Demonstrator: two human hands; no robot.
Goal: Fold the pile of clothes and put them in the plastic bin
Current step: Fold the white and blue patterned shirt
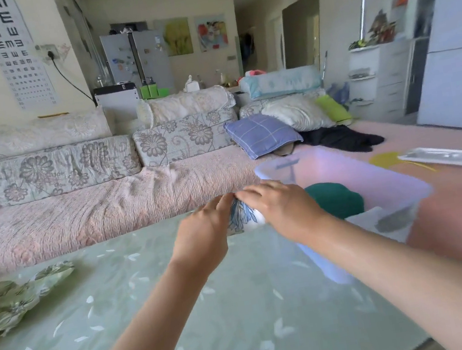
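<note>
The table (207, 339), under a pale green leaf-print cover, lies nearest, with both bare forearms reaching over it toward twelve o'clock; at its far edge the left hand (202, 233) and right hand (281, 206) meet on a small blue-leaf cloth (243, 215), white with a blue print, bunched into a compact bundle; the left fingers pinch its top, the right hand curls over its side, so both hold it. The step in hand looks like the end of a fold, or the carry to the plastic bin (352, 164), which stands just beside the hands at two o'clock, past the table's edge on the pink sofa seat; a dark green garment (335, 199) and a white-grey piece (388, 221) already lie inside. The next move calls for a short shift right and a flat placing so the fold keeps. At nine o'clock a green floral garment (10, 297) lies crumpled on the table, unfolded; a black garment (339, 138) lies on the sofa at one o'clock. Far off at eleven o'clock an eye chart (13, 52) shows rows of turned E shapes; a dark mark on the bin wall is unreadable; no brand can be read.
</note>
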